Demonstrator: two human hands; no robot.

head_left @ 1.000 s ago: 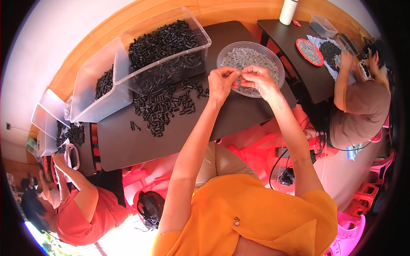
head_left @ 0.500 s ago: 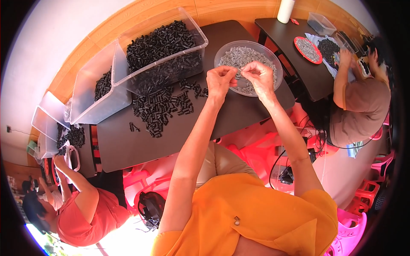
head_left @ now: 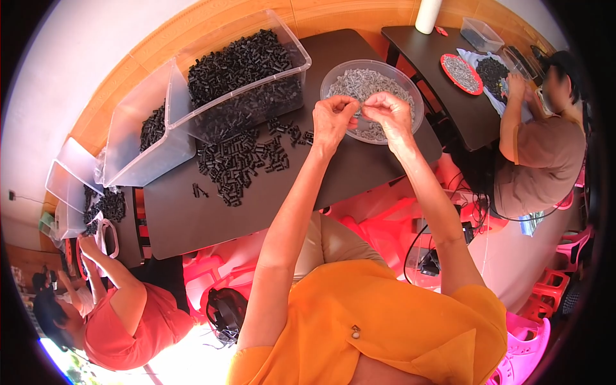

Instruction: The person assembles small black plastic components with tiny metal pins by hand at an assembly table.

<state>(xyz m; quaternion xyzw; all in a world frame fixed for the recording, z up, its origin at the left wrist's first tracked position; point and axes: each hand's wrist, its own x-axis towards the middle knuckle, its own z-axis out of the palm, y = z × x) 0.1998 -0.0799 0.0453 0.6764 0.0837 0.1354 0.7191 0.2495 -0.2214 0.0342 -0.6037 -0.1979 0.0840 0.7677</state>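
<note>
Both of my hands meet above a round clear tub (head_left: 420, 119) that holds many small grey parts (head_left: 369, 83). My left hand (head_left: 333, 120) is closed in a pinch at the tub's near left side. Its fingertips almost touch those of my right hand (head_left: 391, 117), which pinches too. Whatever sits between the fingertips is too small to make out. To the left of my hands, a loose heap of short black cylindrical parts (head_left: 234, 167) lies on the dark table (head_left: 321, 173).
Behind the heap stand a large clear bin (head_left: 244, 106) full of black parts and a second clear bin (head_left: 151, 154), partly filled. A person (head_left: 539, 147) works at the right table with a red tray (head_left: 475, 90). Another person (head_left: 138, 314) in red works at left.
My hands stay pinched over the tub; the left one has shifted slightly right, closer to the right one. The person at the right table has turned their head.
</note>
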